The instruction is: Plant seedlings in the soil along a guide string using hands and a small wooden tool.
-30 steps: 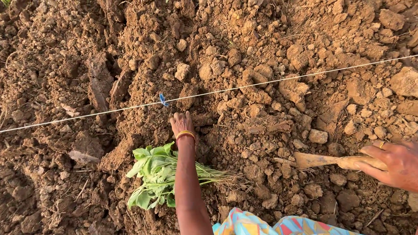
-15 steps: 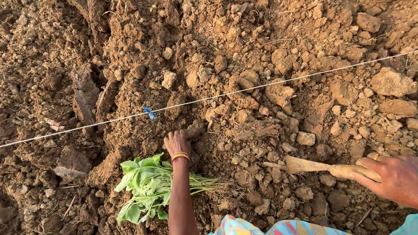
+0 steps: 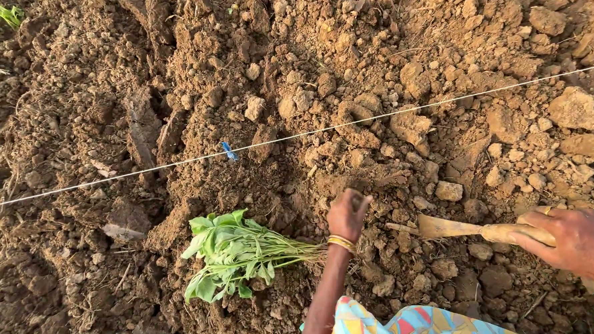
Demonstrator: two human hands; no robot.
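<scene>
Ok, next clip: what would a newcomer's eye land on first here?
Probably the bundle of green seedlings lying on the clods at lower centre, the only bright green on brown soil. The left hand presses into the dirt just right of it, while the right hand at the right edge grips a wooden tool. A taut white string with a blue tie crosses the whole plot.

White string (image 3: pixel 375 119) across clodded soil (image 3: pixel 139 74)

No packages, labels, signs or screens, only a small blue tag (image 3: pixel 228 151) knotted on the white string (image 3: pixel 375 120), over clods of soil
</scene>
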